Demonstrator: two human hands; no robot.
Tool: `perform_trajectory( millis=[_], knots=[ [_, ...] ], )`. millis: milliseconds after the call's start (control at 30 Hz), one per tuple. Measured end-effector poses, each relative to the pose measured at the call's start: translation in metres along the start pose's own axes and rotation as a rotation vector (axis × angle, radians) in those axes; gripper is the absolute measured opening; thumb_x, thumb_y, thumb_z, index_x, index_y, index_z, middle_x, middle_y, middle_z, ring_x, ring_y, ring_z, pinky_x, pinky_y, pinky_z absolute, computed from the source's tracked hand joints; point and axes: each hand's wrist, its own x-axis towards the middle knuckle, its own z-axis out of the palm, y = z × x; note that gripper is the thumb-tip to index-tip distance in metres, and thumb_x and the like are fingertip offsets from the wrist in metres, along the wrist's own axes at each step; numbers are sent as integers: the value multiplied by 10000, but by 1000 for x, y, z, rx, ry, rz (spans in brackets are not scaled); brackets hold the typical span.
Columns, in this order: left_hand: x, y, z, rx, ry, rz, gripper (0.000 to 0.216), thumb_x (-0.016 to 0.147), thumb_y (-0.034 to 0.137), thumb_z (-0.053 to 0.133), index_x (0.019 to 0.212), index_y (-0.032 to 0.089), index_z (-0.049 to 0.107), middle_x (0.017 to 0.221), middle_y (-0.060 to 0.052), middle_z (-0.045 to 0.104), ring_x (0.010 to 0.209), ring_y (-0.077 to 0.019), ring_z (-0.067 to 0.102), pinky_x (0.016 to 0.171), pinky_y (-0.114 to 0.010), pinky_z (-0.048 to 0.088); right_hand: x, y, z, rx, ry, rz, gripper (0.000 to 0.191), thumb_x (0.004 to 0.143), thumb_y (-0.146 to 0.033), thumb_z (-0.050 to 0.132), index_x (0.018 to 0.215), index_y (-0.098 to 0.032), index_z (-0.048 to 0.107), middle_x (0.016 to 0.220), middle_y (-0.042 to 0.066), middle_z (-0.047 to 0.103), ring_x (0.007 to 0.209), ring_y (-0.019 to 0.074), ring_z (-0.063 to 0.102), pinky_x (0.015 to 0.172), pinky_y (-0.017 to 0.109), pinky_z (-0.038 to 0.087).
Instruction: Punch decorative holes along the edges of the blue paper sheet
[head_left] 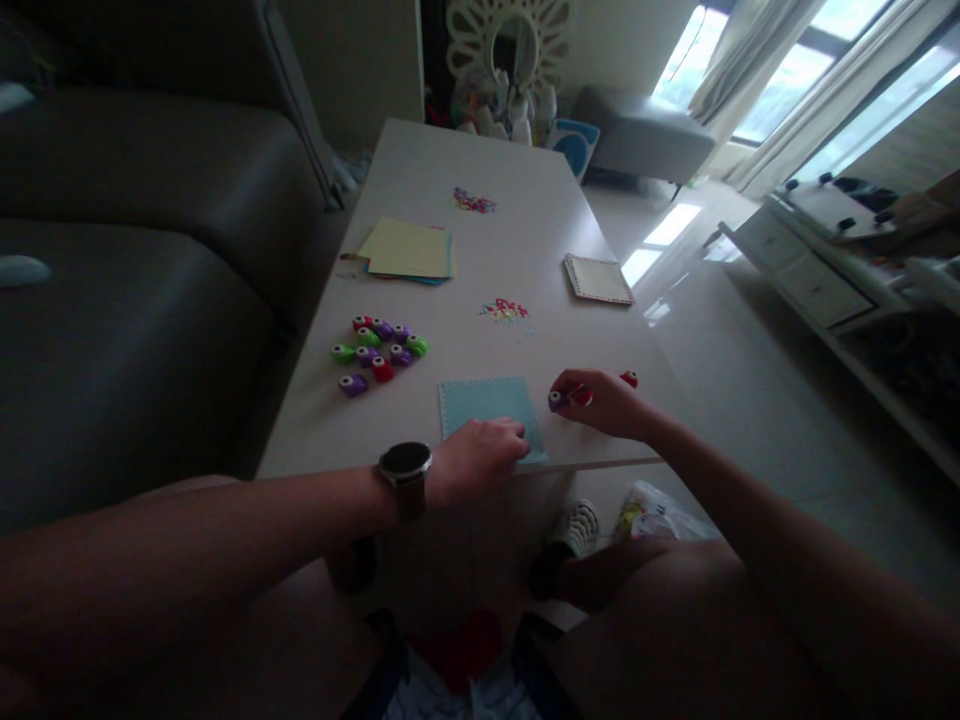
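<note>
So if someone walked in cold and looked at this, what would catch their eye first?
Probably the two hands at the near table edge: the left hand rests on a light blue paper sheet, and the right hand holds a small purple punch. Next, the bright cluster of punches left of the sheet, then the yellow paper stack farther back.

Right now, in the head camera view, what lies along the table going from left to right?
Cluster of small punches → light blue paper under the left hand → right hand gripping a purple punch → red punch.
</note>
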Motion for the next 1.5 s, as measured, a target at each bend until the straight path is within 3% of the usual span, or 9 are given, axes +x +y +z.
perform_trajectory(
  millis=[333,567,967,1200,1500],
  knots=[
    [13,-26,1,-92,167,-33,78,952,129,492,922,156,559,980,-86,612,838,-200,590,708,-305,474,-8,6,1,129,-80,45,160,789,-261,702,931,-203,656,848,30,709,756,174,640,687,314,516],
    [15,-25,4,-78,158,-41,93,970,120,465,965,156,550,1043,-106,615,900,-206,596,774,-321,503,-6,8,5,112,-117,104,148,782,-277,709,901,-214,647,778,18,704,724,175,663,630,285,497],
    [14,-20,8,84,107,-58,134,955,123,474,987,161,599,1033,-102,609,925,-245,611,627,-321,504,-7,2,3,64,-156,122,159,736,-230,705,821,-215,571,662,-28,605,606,132,531,538,257,384],
    [14,-12,11,144,127,-85,115,934,145,521,1027,153,589,1059,-125,606,997,-276,599,628,-331,523,-6,3,8,48,-143,142,189,718,-225,724,801,-216,555,685,-13,644,629,151,581,561,262,415],
    [15,-9,13,176,149,-99,124,929,118,507,1021,154,583,1022,-104,609,969,-248,598,628,-298,501,-2,-1,16,3,-85,152,222,727,-241,753,783,-216,540,680,-10,631,628,152,571,562,265,389]
  ],
)
